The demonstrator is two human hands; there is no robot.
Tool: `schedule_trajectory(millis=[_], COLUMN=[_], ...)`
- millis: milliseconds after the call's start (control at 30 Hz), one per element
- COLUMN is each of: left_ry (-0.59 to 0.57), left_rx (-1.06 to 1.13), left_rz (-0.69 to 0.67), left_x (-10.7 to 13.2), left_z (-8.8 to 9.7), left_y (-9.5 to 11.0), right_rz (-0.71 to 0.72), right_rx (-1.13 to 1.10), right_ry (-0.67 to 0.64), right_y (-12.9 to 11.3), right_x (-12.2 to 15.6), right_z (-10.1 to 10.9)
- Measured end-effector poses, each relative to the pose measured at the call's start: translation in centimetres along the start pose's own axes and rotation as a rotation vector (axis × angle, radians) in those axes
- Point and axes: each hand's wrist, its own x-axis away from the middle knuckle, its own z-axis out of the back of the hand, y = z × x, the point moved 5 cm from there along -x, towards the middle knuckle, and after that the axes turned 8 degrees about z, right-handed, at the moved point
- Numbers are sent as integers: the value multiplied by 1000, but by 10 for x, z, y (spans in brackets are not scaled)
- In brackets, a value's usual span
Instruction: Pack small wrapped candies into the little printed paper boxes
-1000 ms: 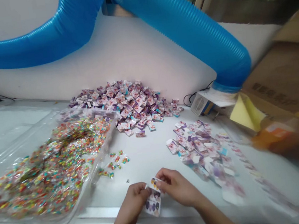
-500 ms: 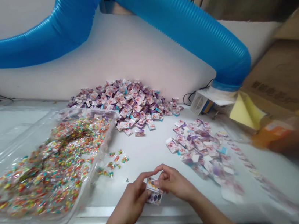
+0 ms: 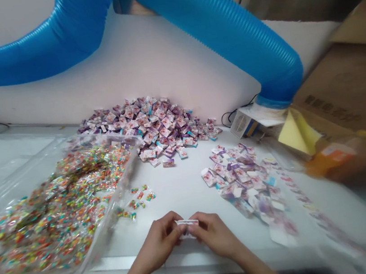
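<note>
A small printed carton [image 3: 187, 222] is held between both hands above the front edge of the white table [image 3: 177, 192]. My left hand [image 3: 162, 242] grips its left end, thumb on the near face and fingers behind. My right hand [image 3: 215, 234] holds the opposite end the same way. The thumbs nearly meet and cover much of the near face, so what is inside cannot be seen. Left of the hands lie several small candy packets [image 3: 137, 200]. To the right spreads a loose pile of small cartons [image 3: 239, 174], some with white flaps showing.
A clear plastic tray [image 3: 111, 210] full of colourful candy packets stands at the left. A heap of small cartons [image 3: 154, 125] lies against the wall. Blue ducting [image 3: 215, 28] hangs above, its end over a small box [image 3: 240, 123]. Brown cardboard [image 3: 343, 92] stands at the right.
The carton has tipped so that a narrow edge now faces up; its printed faces showed before. My fingers have shifted from its top to its two ends.
</note>
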Motion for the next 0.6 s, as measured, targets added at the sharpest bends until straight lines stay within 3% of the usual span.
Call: schedule_trajectory(millis=[100,267,467,600], left_ry=[51,-100,-38,53], left_rx=[-118,230,246,221], left_rz=[-56,94,112,76], left_x=[-2,-12,-22,-25], left_z=[2,-12,-25,-31], left_y=[5,-4,-7,-7], right_rz=[-60,-122,-50,-129], right_rx=[-70,-232,-75,-189], right_ry=[5,145,205,245], right_y=[8,21,24,30], right_x=[-1,-2,3,3], right_z=[-2,3,12,14])
